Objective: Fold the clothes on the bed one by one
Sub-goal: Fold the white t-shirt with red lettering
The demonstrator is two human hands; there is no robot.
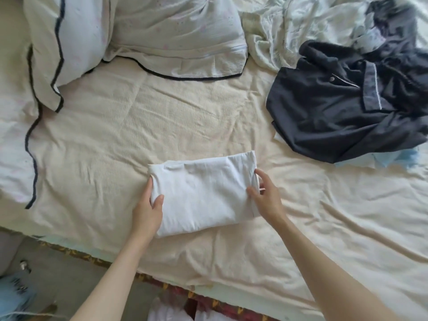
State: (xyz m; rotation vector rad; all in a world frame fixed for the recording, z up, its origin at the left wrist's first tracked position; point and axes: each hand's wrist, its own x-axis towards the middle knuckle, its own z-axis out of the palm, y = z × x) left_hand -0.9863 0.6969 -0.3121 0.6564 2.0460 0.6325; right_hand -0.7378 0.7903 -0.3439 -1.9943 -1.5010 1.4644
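On the cream bedsheet (pixel 208 117), my left hand (pixel 148 210) and right hand (pixel 266 198) each pinch an end of the folded white cotton shirt (pixel 201 193); a crumpled dark polo shirt (pixel 335 107) lies well apart from it.

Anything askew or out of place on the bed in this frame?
Nothing damaged or spilled. The white garment lies folded but slightly skewed, both hands gripping its ends. The dark shirt sits crumpled at the right, unfolded, with light blue cloth peeking from under it.

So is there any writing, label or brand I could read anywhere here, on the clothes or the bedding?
None can be read.
White folded garment: plain, no print or tag showing.
Dark collared shirt: a button, no legible label.
Pillow: faint pink specks only, no words.
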